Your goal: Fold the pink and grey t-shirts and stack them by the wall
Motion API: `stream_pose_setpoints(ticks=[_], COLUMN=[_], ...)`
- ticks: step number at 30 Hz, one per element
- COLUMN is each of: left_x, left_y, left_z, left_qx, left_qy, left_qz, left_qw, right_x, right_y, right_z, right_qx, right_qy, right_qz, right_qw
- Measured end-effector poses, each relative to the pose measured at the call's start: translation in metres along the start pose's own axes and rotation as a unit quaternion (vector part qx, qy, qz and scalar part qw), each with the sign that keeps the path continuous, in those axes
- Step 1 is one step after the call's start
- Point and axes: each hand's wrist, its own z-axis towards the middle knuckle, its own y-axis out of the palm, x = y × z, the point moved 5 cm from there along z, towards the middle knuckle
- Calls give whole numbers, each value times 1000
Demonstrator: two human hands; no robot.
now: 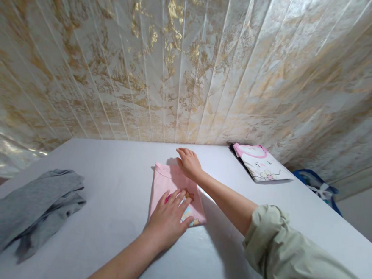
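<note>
A pink folded T-shirt (166,184) with a printed picture and star shapes lies in the middle of the white table, its collar toward the far side. My left hand (169,215) rests flat over the lower part of the print, fingers spread, covering some of it. At the shirt's far right corner is my right hand (190,162), fingers stretched out and thumb apart, holding nothing. Whether its palm touches the cloth I cannot tell.
Grey clothing (40,205) lies loosely at the left of the white table (111,161). A folded white shirt with pink collar (260,164) lies on dark cloth at the far right. Beyond the right edge sits a blue-edged bag (318,185). A patterned curtain (168,72) hangs behind.
</note>
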Motion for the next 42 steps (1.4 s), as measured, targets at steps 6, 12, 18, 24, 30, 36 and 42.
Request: stream_pose_setpoints(ticks=[6, 12, 18, 24, 30, 36, 42], left_x=[-15, -44, -49, -51, -51, -81, -100], left_y=[2, -14, -17, -13, -13, -22, -41], left_z=[4, 9, 15, 14, 14, -5, -23], left_qx=[66, 95, 71, 80, 107, 125, 151], left_qy=[-52, -184, -209, -197, -183, -199, -323], left_qz=[31, 91, 106, 124, 101, -29, -380], left_qw=[996, 974, 970, 969, 972, 972, 853], right_x=[1, 5, 2, -33, -29, 6, 49], right_y=[12, 20, 12, 3, -1, -29, -32], right_z=[-76, -82, -71, -113, -148, -152, -137], right_qx=[-68, -89, -72, -74, -113, -128, -114], right_qy=[2, 23, 25, -27, -21, 25, 227], right_qz=[7, 16, 6, 26, 38, 82, 309], right_qw=[998, 996, 997, 997, 993, 988, 916])
